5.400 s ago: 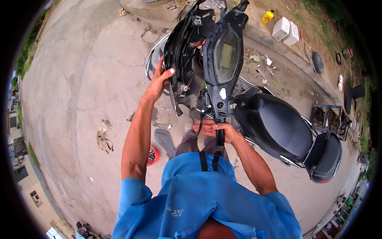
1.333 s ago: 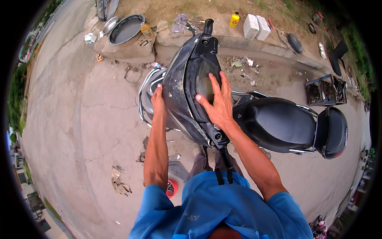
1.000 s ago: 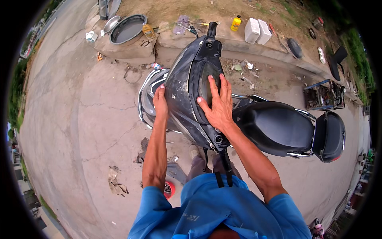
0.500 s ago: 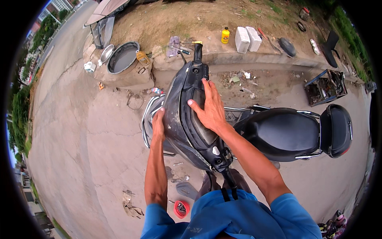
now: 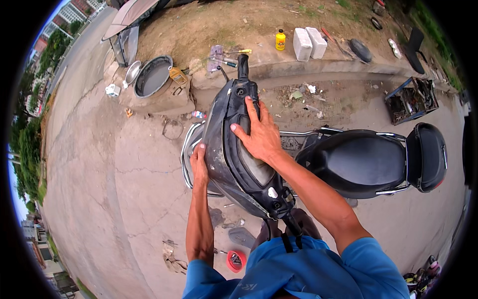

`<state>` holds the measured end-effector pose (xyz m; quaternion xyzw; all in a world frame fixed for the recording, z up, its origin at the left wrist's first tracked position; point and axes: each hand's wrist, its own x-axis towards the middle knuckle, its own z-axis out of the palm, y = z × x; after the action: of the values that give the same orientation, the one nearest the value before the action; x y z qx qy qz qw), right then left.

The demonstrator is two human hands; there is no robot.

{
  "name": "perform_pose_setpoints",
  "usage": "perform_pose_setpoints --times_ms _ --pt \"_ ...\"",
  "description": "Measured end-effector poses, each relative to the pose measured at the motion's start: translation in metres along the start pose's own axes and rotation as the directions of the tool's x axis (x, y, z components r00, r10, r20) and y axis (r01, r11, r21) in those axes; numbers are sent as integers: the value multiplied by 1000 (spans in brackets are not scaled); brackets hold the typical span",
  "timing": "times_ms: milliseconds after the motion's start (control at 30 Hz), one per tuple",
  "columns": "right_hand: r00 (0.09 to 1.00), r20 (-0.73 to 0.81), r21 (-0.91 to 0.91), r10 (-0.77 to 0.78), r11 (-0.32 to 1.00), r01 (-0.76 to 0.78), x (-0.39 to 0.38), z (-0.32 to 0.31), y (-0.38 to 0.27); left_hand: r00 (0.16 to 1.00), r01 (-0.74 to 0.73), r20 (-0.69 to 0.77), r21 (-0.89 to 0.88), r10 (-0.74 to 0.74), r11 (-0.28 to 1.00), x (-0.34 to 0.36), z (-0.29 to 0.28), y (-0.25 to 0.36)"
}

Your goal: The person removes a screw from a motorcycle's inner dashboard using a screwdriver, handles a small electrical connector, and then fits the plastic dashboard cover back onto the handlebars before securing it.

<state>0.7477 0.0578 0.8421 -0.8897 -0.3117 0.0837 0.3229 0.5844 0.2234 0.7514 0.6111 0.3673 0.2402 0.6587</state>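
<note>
In front of me stands a scooter, its dark, scuffed handlebar cover (image 5: 217, 144) turned across my body. My left hand (image 5: 199, 165) grips the cover's front side, thumb up against it and the other fingers partly hidden. Over the rear side, my right hand (image 5: 262, 135) rests across the instrument panel (image 5: 260, 172), thumb spread from the fingers, which curl along the cover's edge. The two hands hold the cover between them. A black handlebar grip (image 5: 242, 67) sticks out at the far end; the near grip (image 5: 291, 224) points at my waist.
The black seat (image 5: 361, 162) and top box (image 5: 426, 157) extend right. Beyond lie a basin of grey liquid (image 5: 153, 75), an oil bottle (image 5: 178, 75), screwdrivers (image 5: 224, 62), a yellow bottle (image 5: 280, 40), white blocks (image 5: 302, 45) and a tool rack (image 5: 409, 99). A red bowl (image 5: 236, 260) sits near my feet.
My view has shifted slightly. Both hands keep almost the same places on the handlebar cover, with the right hand's fingers slightly moved along its edge.
</note>
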Motion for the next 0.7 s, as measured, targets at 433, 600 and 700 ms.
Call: perform_pose_setpoints --times_ms 433,600,700 --pt "1000 -21 33 16 999 -16 -1 -1 3 980 -119 180 163 89 980 10 7 15" --pt "997 -77 -10 -12 1000 12 -2 3 2 989 -87 129 115 72 990 18 4 3" --pt "995 -93 6 -19 1000 20 -3 4 0 992 -68 110 114 56 991 17 0 1"
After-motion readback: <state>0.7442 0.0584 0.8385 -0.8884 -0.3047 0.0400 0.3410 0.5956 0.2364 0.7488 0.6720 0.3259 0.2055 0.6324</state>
